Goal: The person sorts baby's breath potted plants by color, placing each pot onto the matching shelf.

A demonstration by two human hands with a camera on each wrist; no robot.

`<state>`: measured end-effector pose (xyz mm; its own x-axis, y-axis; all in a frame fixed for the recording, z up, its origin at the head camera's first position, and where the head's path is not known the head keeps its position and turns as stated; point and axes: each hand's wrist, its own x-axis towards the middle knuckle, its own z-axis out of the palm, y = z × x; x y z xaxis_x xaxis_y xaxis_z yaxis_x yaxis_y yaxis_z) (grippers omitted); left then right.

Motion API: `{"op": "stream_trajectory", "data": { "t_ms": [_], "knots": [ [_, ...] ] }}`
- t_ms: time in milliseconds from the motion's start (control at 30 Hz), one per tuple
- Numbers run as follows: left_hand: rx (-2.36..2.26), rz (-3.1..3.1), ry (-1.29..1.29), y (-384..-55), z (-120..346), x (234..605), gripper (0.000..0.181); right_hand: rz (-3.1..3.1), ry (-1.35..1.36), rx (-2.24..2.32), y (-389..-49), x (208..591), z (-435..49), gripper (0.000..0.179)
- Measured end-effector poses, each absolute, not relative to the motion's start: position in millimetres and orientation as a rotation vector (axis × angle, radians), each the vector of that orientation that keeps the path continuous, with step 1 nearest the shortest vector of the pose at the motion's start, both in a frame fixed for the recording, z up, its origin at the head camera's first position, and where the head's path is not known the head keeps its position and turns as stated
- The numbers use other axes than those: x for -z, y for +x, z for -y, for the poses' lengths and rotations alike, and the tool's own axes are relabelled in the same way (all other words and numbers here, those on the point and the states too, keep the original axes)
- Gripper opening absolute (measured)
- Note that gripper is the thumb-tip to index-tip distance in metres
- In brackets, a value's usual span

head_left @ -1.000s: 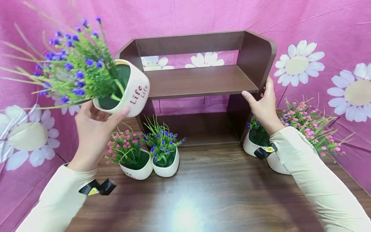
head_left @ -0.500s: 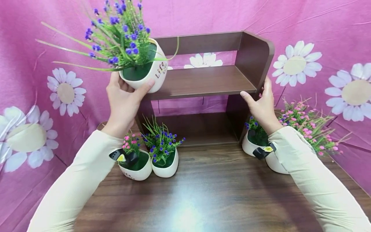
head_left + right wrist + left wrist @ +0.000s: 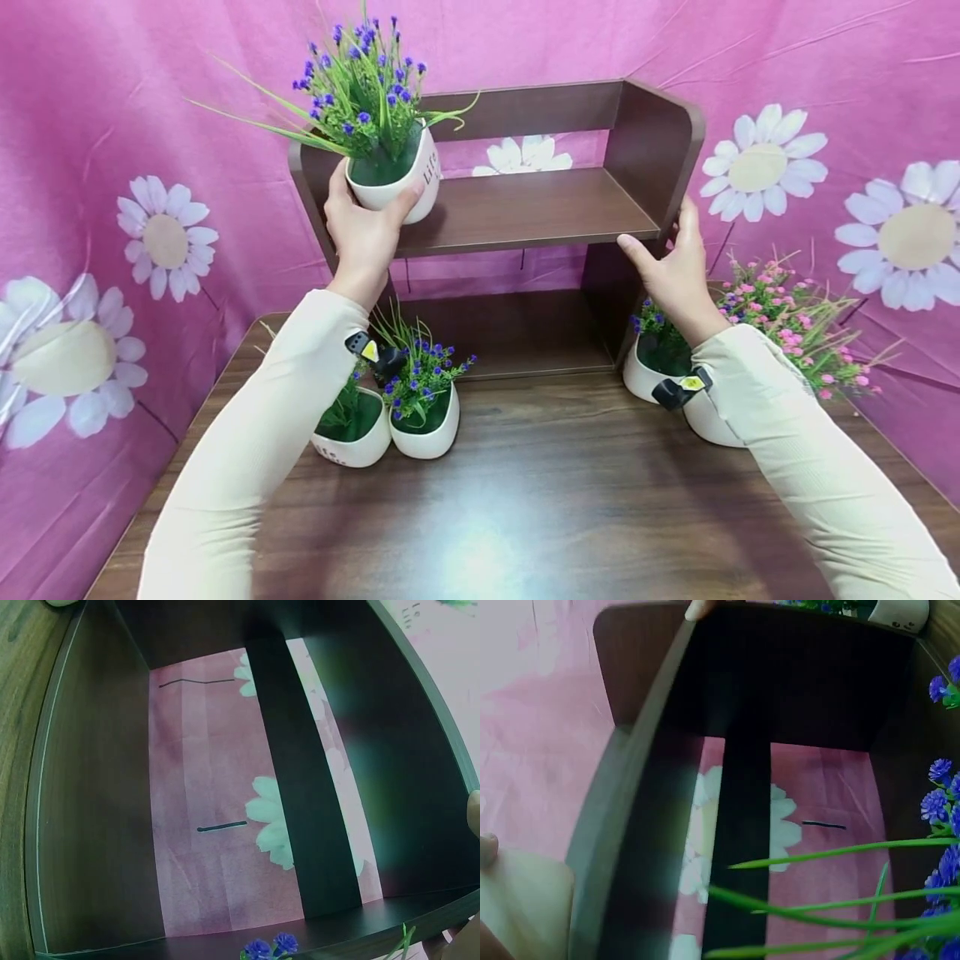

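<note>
My left hand (image 3: 366,229) grips a white flowerpot (image 3: 408,187) marked "Life", its thumb on the front and its fingers round the left side. Purple-blue artificial flowers (image 3: 367,92) and long grass blades rise from the pot. It stands nearly upright at the left end of the upper board of a brown two-tier shelf (image 3: 536,204); whether its base touches the board I cannot tell. My right hand (image 3: 678,271) holds the shelf's right side panel, thumb at the upper board's front edge and fingers on the outer face. The left wrist view shows the pot only as a pale edge (image 3: 525,900).
Two white pots stand front left on the wooden table (image 3: 525,483): a partly hidden one (image 3: 356,446) and a blue-flowered one (image 3: 429,433). Right of the shelf are another blue-flowered pot (image 3: 645,375) and a pink-flowered plant (image 3: 795,325). Pink daisy-print cloth (image 3: 525,42) hangs behind.
My left hand has carried the flowerpot rightward from the shelf's left side to over the upper board's left end, and the pot has turned more upright. My right hand stays on the side panel.
</note>
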<state>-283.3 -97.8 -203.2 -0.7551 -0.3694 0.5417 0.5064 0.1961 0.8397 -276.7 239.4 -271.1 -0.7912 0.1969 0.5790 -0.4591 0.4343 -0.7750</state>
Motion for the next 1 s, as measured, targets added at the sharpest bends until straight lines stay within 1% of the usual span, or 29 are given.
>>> {"op": "stream_trajectory", "data": {
  "t_ms": [133, 567, 800, 1000],
  "knots": [
    [1.611, 1.887, 0.016, -291.5, 97.9, 208.7, 0.076, 2.088, 0.216, -1.392, -277.2, 271.0, -238.9, 0.079],
    [1.391, 2.092, 0.156, -296.4, 94.0, 209.0, 0.078, 2.079, 0.21, -1.429, -276.0, 269.6, -239.3, 0.081],
    [1.337, 2.167, 0.124, -292.0, 94.1, 208.3, 0.085, 2.082, 0.216, -1.439, -277.8, 269.9, -240.0, 0.081],
    [1.299, 2.187, 0.101, -289.7, 94.3, 209.5, 0.086, 2.085, 0.206, -1.432, -279.0, 271.5, -240.6, 0.08]
  ]
}}
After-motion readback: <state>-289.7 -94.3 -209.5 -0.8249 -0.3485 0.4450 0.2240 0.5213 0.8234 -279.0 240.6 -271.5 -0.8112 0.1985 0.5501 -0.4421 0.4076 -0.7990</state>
